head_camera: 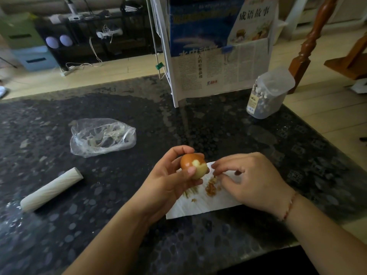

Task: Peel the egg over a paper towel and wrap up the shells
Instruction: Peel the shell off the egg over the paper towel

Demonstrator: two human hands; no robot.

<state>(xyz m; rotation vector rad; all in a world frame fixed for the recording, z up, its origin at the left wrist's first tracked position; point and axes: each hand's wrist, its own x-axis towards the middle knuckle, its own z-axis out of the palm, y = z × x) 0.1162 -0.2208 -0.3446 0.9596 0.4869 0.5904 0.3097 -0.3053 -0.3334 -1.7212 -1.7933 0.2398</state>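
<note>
Two bare hands work over a white paper towel spread on the dark speckled worktop. Left hand: grip closed around the egg, thumb across its near side, fingers curled behind it; egg held just above the towel's far-left edge. Egg partly peeled — brown shell on the upper left, pale bare patch on the lower right. Right hand: palm down over the towel, fingertips pinched together just right of the egg; cannot tell if a shell bit is between them. Small brown shell fragments lie scattered on the towel between the hands. Thin red cord on the right wrist. Left on the worktop, well apart: crumpled clear plastic bag and a pale roll lying on its side. Far right: lidded clear container of small pale pieces. Behind it, a newspaper-covered stand.
</note>
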